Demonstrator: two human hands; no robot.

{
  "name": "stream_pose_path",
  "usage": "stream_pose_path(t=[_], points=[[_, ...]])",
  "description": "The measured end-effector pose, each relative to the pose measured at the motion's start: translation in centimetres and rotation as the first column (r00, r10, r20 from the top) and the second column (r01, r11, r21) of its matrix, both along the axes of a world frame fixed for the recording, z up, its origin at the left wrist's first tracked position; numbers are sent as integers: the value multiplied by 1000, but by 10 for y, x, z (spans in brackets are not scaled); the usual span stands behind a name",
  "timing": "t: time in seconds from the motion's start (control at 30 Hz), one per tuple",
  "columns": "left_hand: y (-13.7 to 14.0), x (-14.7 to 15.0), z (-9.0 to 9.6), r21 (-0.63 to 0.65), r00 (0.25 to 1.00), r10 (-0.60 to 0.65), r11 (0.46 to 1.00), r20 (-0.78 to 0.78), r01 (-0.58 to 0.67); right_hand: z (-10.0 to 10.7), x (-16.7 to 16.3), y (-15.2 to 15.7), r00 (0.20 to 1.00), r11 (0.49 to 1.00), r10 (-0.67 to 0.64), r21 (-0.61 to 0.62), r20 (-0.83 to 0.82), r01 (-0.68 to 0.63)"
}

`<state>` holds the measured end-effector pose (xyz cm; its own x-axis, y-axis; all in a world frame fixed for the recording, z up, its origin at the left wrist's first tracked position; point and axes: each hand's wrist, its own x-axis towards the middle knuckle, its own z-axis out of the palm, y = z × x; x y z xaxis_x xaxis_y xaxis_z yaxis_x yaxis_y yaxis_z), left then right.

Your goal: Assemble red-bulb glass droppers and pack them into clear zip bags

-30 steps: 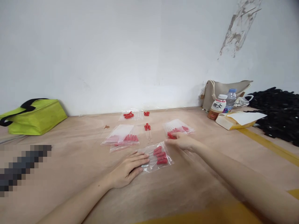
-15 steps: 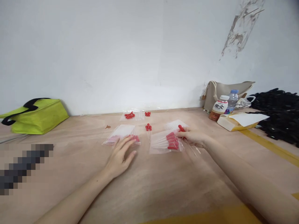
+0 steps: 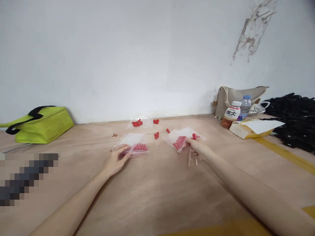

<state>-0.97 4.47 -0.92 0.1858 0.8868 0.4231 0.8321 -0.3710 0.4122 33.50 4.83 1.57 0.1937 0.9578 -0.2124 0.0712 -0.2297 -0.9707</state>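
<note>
My left hand (image 3: 116, 161) lies at the left edge of a clear zip bag (image 3: 133, 137) of red-bulbed droppers, thumb and fingers closed around its edge. Glass droppers are pinched in my right hand (image 3: 198, 146); a red bulb (image 3: 194, 136) pokes above the fingers and thin tubes hang below. Those fingers also touch a second bag of droppers (image 3: 179, 141), lying over other bags; whether they grip it is hidden. Between the hands lie two loose droppers (image 3: 157, 139). A single red bulb (image 3: 168, 130) shows just behind the right-hand bags.
Toward the wall lies a clear bag with red bulbs (image 3: 137, 123), beside more red bulbs (image 3: 156, 121). A lime-green bag (image 3: 45, 126) stands left. At right are a drink bottle (image 3: 230, 114), a water bottle (image 3: 245, 106), an opened carton (image 3: 246, 129), a beige bag (image 3: 233, 93) and a black heap (image 3: 292, 114).
The right-hand bag has shifted away from me onto the bags behind it. My left hand has moved slightly left and closed at its bag. The middle droppers went from three to two.
</note>
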Motion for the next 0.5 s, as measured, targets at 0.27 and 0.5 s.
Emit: stream_pose_path(t=[0.27,0.5], points=[[-2,-1,1,40,998,7,999,-63,-4,-7,-12,-15,995,990,73,-115,-74,-81],[-23,17,14,314,985,78,949,-155,-26,13,12,-20,995,1000,7,12,-96,-6]])
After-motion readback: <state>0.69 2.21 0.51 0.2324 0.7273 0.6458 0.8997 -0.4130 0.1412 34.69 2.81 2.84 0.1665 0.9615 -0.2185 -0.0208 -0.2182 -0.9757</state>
